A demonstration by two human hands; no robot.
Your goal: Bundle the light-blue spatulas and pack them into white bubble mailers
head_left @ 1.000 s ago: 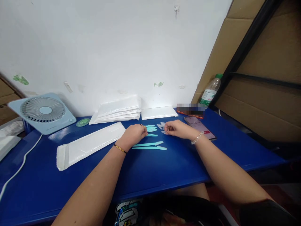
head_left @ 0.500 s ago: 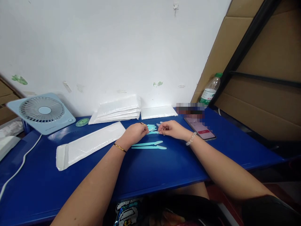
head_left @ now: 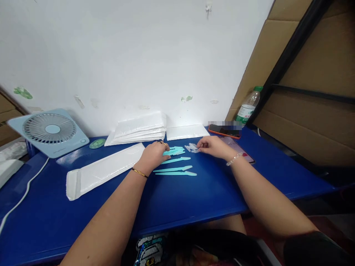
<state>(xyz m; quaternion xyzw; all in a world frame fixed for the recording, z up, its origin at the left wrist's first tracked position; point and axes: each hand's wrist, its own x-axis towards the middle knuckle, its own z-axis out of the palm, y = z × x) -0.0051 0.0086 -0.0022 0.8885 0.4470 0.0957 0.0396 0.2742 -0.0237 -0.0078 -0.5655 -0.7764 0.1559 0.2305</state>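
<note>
Blue table [head_left: 199, 197]: white mailers [head_left: 140, 126], contents hidden; left grip [head_left: 153, 157] at turquoise sticks [head_left: 176, 150].

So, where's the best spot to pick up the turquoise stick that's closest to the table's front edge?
Probably the slim, straight part of that turquoise stick, left of its paler tip, coming from above and the near side. It lies flat with the tip pointing right, and a neighbouring stick lies close along its far side, so the near side looks freer.
</note>
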